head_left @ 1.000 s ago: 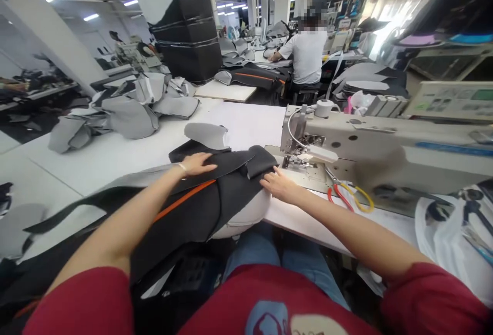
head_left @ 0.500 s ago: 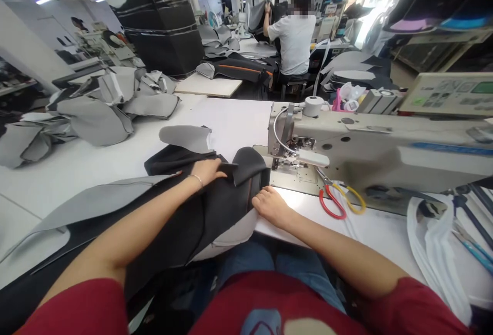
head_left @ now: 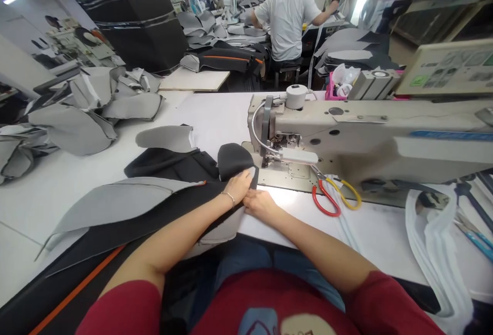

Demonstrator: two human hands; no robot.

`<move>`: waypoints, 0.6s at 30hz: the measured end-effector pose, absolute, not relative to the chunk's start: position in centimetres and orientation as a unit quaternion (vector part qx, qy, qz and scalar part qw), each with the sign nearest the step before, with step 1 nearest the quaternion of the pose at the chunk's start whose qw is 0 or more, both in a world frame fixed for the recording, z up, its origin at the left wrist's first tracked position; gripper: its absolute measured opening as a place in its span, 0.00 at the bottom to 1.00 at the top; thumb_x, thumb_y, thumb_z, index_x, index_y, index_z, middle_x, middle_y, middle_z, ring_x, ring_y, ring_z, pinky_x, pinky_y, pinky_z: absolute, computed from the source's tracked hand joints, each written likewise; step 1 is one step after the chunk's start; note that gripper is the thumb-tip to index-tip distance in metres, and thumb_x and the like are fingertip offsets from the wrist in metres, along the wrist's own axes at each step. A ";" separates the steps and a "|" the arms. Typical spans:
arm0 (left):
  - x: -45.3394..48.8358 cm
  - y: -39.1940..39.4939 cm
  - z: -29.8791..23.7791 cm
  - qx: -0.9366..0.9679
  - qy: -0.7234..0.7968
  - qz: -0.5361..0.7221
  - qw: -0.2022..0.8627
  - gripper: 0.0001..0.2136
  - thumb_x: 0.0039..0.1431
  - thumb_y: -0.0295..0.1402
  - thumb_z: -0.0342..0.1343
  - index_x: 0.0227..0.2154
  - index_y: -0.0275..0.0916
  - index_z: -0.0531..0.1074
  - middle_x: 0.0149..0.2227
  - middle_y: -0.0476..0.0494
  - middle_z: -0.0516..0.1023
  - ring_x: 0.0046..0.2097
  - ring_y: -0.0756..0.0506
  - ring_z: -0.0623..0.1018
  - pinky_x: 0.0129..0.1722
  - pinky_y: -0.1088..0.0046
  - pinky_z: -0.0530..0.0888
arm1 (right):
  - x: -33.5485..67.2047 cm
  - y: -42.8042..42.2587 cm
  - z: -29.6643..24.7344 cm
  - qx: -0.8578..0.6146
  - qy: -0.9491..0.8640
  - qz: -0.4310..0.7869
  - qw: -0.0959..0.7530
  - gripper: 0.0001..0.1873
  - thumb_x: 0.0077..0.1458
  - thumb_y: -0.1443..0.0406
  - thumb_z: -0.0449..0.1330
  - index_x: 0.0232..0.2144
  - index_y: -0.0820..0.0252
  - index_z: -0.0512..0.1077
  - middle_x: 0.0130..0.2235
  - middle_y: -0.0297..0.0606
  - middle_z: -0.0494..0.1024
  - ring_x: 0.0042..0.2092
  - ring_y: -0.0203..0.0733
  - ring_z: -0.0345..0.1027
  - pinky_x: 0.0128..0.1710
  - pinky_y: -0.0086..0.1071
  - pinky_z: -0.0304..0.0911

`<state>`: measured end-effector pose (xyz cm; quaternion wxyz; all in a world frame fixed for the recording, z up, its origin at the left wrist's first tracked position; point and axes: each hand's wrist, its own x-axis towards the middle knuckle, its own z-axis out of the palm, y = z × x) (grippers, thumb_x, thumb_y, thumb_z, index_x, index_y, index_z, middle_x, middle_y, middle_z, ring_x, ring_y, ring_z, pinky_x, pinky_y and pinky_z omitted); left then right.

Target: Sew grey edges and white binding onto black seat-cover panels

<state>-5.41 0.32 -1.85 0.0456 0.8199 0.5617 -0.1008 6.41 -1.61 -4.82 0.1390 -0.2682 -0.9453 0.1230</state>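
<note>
A long black fabric piece (head_left: 192, 197) with grey backing and an orange stripe stretches across the table and over its front edge. My left hand (head_left: 239, 187) is closed on its right end, near a rounded black flap (head_left: 235, 159). Right beside it, my right hand (head_left: 262, 205) pinches the edge of the same piece, its fingertips partly hidden. Both hands are just left of and in front of the sewing machine's needle area (head_left: 283, 152). A grey curved panel (head_left: 127, 199) lies along the fabric, left of my left forearm.
Scissors (head_left: 335, 196) with red and yellow handles lie by the machine bed. White zipper tape (head_left: 427, 253) hangs at the right. Grey fabric pieces (head_left: 73, 127) are piled on the left. A co-worker in a white shirt (head_left: 288, 21) sits beyond the table.
My left hand has moved right along the fabric to meet my right hand. The orange stripe now shows at lower left. The co-worker has lowered the raised fabric and reaches right.
</note>
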 end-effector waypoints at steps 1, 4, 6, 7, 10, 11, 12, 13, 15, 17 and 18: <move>-5.5 0.6 -2.3 0.822 0.562 -0.086 0.047 0.15 0.56 0.25 0.37 0.43 0.36 0.65 0.55 0.41 0.58 0.44 0.45 0.72 0.41 0.71 0.70 | 6.6 -1.7 -4.9 -0.269 -0.943 0.128 0.144 0.06 0.47 0.69 0.52 0.23 0.63 0.69 0.31 0.40 0.75 0.36 0.39 0.66 0.34 0.28 0.58; -5.7 1.1 -3.2 0.825 0.560 -0.054 0.051 0.15 0.56 0.24 0.37 0.42 0.37 0.66 0.55 0.45 0.60 0.43 0.46 0.72 0.42 0.73 0.70 | 6.6 -1.8 -5.2 -0.285 -0.938 0.135 0.143 0.06 0.46 0.69 0.53 0.21 0.63 0.69 0.30 0.39 0.75 0.35 0.38 0.66 0.30 0.27 0.57; -5.7 1.3 -3.6 0.825 0.561 -0.040 0.053 0.15 0.55 0.24 0.38 0.41 0.36 0.67 0.54 0.46 0.60 0.43 0.47 0.73 0.42 0.74 0.71 | 6.6 -1.7 -5.4 -0.294 -0.936 0.137 0.138 0.06 0.46 0.68 0.54 0.21 0.62 0.68 0.29 0.37 0.74 0.33 0.38 0.66 0.27 0.27 0.56; -5.7 1.3 -3.7 0.826 0.560 -0.034 0.055 0.15 0.55 0.23 0.39 0.40 0.36 0.67 0.54 0.46 0.61 0.42 0.47 0.73 0.42 0.74 0.71 | 6.5 -1.7 -5.5 -0.297 -0.935 0.136 0.136 0.06 0.46 0.68 0.54 0.21 0.62 0.68 0.28 0.37 0.74 0.33 0.38 0.66 0.26 0.27 0.55; -5.8 1.4 -4.1 0.825 0.561 -0.016 0.070 0.14 0.54 0.23 0.40 0.39 0.36 0.68 0.54 0.45 0.62 0.43 0.47 0.72 0.43 0.74 0.70 | 6.4 -1.6 -5.8 -0.302 -0.934 0.127 0.141 0.06 0.46 0.67 0.54 0.21 0.62 0.68 0.28 0.37 0.74 0.33 0.38 0.66 0.27 0.28 0.55; -5.8 1.3 -4.2 0.824 0.561 -0.011 0.078 0.14 0.53 0.22 0.41 0.39 0.36 0.68 0.54 0.45 0.62 0.44 0.48 0.72 0.44 0.74 0.70 | 6.3 -1.7 -5.9 -0.302 -0.935 0.122 0.143 0.06 0.46 0.68 0.54 0.21 0.62 0.68 0.28 0.36 0.74 0.33 0.38 0.65 0.27 0.28 0.55; -5.9 1.3 -4.2 0.823 0.562 -0.006 0.085 0.15 0.53 0.22 0.41 0.40 0.36 0.68 0.53 0.45 0.62 0.45 0.47 0.72 0.45 0.74 0.70 | 6.3 -1.7 -5.9 -0.301 -0.935 0.118 0.145 0.06 0.46 0.68 0.54 0.21 0.62 0.68 0.28 0.36 0.74 0.33 0.38 0.65 0.27 0.28 0.55; -5.9 1.4 -4.3 0.822 0.562 -0.001 0.093 0.15 0.53 0.22 0.41 0.40 0.35 0.68 0.53 0.45 0.62 0.45 0.47 0.71 0.46 0.74 0.69 | 6.3 -1.7 -5.9 -0.300 -0.936 0.116 0.144 0.06 0.46 0.68 0.53 0.21 0.62 0.68 0.27 0.36 0.73 0.33 0.38 0.65 0.27 0.28 0.55; -6.0 1.5 -4.3 0.820 0.562 0.011 0.107 0.16 0.53 0.22 0.40 0.41 0.35 0.67 0.53 0.45 0.63 0.47 0.47 0.70 0.48 0.73 0.68 | 6.3 -1.6 -5.8 -0.302 -0.937 0.115 0.135 0.07 0.47 0.69 0.52 0.21 0.63 0.69 0.27 0.37 0.73 0.31 0.37 0.64 0.27 0.28 0.54; -5.8 1.8 -4.3 0.817 0.563 0.025 0.120 0.16 0.53 0.22 0.40 0.42 0.34 0.67 0.52 0.44 0.64 0.48 0.48 0.70 0.49 0.74 0.66 | 6.6 -1.3 -5.7 -0.311 -0.935 0.117 0.122 0.08 0.47 0.69 0.52 0.21 0.63 0.69 0.26 0.37 0.73 0.30 0.37 0.64 0.25 0.28 0.53; -5.6 2.0 -4.3 0.815 0.565 0.033 0.126 0.16 0.52 0.21 0.40 0.42 0.34 0.68 0.52 0.45 0.64 0.48 0.48 0.69 0.50 0.75 0.66 | 6.7 -1.0 -5.6 -0.316 -0.934 0.118 0.117 0.08 0.47 0.68 0.51 0.21 0.63 0.69 0.26 0.37 0.73 0.30 0.36 0.64 0.25 0.28 0.53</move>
